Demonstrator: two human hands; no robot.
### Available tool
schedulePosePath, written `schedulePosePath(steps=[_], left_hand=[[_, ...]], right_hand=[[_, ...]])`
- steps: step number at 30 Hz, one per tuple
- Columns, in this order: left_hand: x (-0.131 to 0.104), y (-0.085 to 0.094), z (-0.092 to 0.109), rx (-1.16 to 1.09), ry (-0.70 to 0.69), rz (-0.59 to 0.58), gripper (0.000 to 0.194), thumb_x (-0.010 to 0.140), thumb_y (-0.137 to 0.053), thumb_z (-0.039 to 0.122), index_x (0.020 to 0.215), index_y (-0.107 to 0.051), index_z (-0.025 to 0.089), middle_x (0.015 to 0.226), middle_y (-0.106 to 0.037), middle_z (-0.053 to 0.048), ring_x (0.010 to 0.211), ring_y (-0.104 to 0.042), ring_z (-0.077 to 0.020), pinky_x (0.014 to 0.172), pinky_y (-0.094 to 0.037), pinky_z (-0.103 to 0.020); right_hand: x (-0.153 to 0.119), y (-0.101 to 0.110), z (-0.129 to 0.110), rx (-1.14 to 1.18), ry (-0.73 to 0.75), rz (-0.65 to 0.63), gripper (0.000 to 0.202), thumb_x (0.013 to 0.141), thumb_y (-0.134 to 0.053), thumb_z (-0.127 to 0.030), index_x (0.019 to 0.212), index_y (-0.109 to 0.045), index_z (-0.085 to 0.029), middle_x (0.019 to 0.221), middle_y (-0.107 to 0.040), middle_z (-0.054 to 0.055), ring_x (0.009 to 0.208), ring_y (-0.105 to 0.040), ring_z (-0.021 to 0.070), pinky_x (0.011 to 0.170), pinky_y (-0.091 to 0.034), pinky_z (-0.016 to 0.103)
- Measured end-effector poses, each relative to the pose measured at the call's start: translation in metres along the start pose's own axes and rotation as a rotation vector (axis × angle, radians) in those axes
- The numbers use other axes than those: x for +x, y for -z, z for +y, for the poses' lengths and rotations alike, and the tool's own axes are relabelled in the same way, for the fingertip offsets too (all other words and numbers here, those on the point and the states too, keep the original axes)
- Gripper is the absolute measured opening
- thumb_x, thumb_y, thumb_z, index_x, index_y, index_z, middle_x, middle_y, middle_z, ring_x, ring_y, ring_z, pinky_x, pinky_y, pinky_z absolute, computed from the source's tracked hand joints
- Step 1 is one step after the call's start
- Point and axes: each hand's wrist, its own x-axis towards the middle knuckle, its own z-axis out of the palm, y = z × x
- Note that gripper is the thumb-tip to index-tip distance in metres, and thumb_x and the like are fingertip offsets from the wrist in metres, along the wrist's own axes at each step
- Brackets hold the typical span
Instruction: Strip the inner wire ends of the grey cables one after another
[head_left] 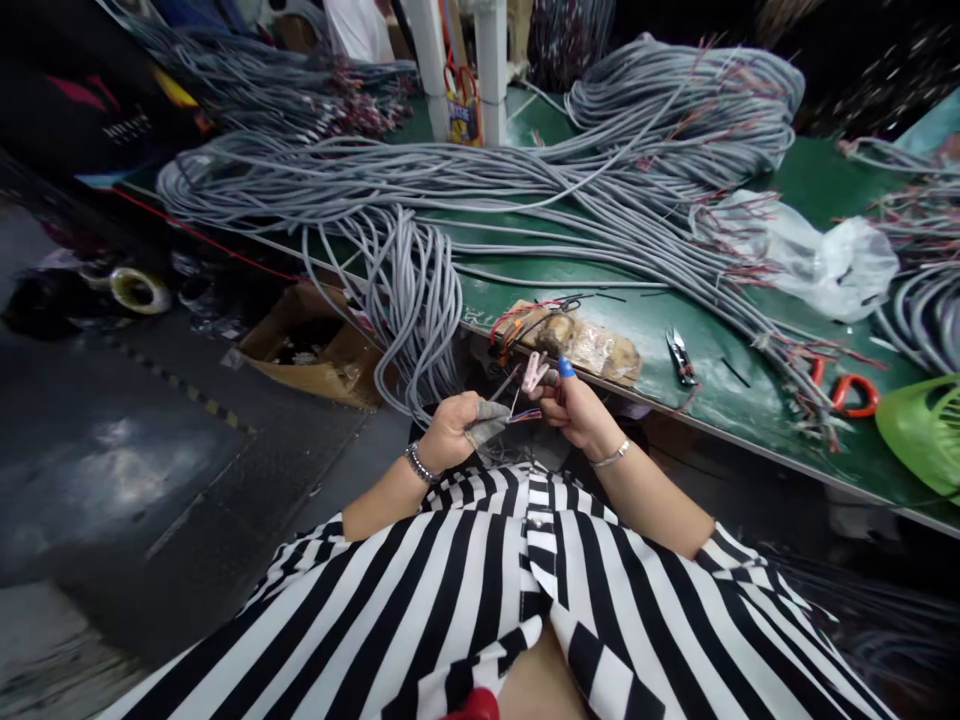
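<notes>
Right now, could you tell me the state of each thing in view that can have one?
left hand: closed around a grey cable end
right hand: pinching thin wires, blue cover on one fingertip
cable bundle: hanging over the green table edge
cardboard box: open
plastic bag: crumpled
cutters: lying flat

Your hands meet just before the table (675, 320) edge: left hand (448, 432) beside right hand (574, 408). Cable bundles (465, 190) lie across the table behind them, some hanging over the edge. Cutters (680, 355) right of your hands, bag (817, 255) beyond. Cardboard box (315, 345) on the floor, left.
</notes>
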Motion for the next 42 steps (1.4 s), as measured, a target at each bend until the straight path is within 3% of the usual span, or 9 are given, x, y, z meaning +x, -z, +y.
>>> schedulePosePath(steps=[3,6,10,14,25,36,42], left_hand=[[0.008,0.0,-0.002,-0.007,0.028,0.047,0.016,0.084,-0.067,0.025,0.097,-0.073,0.018,0.073,-0.068,-0.003,0.064,-0.061,-0.0104,0.061,-0.05,-0.021],[0.015,-0.003,-0.007,-0.019,0.05,0.084,0.016,0.084,-0.067,0.026,0.095,-0.074,0.017,0.073,-0.068,-0.004,0.064,-0.062,-0.0107,0.061,-0.05,-0.021],[0.019,-0.008,-0.014,-0.03,0.095,0.086,0.017,0.082,-0.068,0.026,0.095,-0.074,0.017,0.076,-0.07,-0.005,0.066,-0.064,-0.0115,0.064,-0.052,-0.022],[0.019,-0.011,-0.017,-0.052,0.121,0.081,0.018,0.081,-0.069,0.025,0.096,-0.074,0.017,0.08,-0.072,-0.005,0.071,-0.065,-0.0126,0.068,-0.053,-0.023],[0.016,-0.021,-0.013,-0.16,0.258,0.063,0.021,0.082,-0.068,0.031,0.094,-0.073,0.014,0.078,-0.071,-0.006,0.07,-0.065,-0.0136,0.068,-0.054,-0.025],[0.014,-0.028,-0.013,-0.142,0.284,0.031,0.02,0.081,-0.068,0.033,0.088,-0.073,0.015,0.078,-0.072,-0.006,0.071,-0.067,-0.0152,0.071,-0.056,-0.027],[0.007,-0.022,-0.006,-0.111,0.3,0.009,0.021,0.085,-0.062,0.031,0.09,-0.072,0.014,0.072,-0.071,-0.005,0.064,-0.065,-0.0128,0.064,-0.054,-0.023]], right_hand=[[0.005,-0.01,-0.01,-0.017,0.039,0.023,0.056,0.073,-0.056,-0.074,0.075,-0.055,-0.017,0.051,-0.047,-0.006,0.037,-0.011,0.0019,0.038,-0.003,0.021],[0.008,-0.018,-0.013,-0.047,0.091,0.033,0.05,0.07,-0.066,-0.067,0.071,-0.053,-0.018,0.045,-0.035,-0.009,0.038,-0.014,0.0024,0.039,-0.005,0.02],[0.008,-0.017,-0.004,-0.054,0.206,0.131,0.05,0.072,-0.063,-0.067,0.067,-0.049,-0.019,0.045,-0.028,-0.01,0.039,-0.014,0.0032,0.039,-0.009,0.021],[0.006,-0.01,0.007,-0.076,0.322,0.193,0.052,0.073,-0.06,-0.07,0.066,-0.047,-0.02,0.046,-0.03,-0.009,0.039,-0.015,0.0036,0.039,-0.01,0.022],[0.016,-0.011,0.006,0.113,0.112,0.034,0.055,0.07,-0.063,-0.072,0.067,-0.049,-0.018,0.047,-0.031,-0.01,0.038,-0.012,0.0017,0.036,-0.008,0.018],[0.019,-0.016,0.008,0.107,0.171,0.139,0.052,0.069,-0.066,-0.068,0.066,-0.055,-0.018,0.045,-0.036,-0.007,0.038,-0.017,0.0037,0.037,-0.009,0.02],[0.013,-0.011,0.012,0.115,0.118,0.103,0.057,0.068,-0.062,-0.074,0.068,-0.049,-0.019,0.048,-0.038,-0.008,0.037,-0.013,0.0019,0.037,-0.006,0.019]])
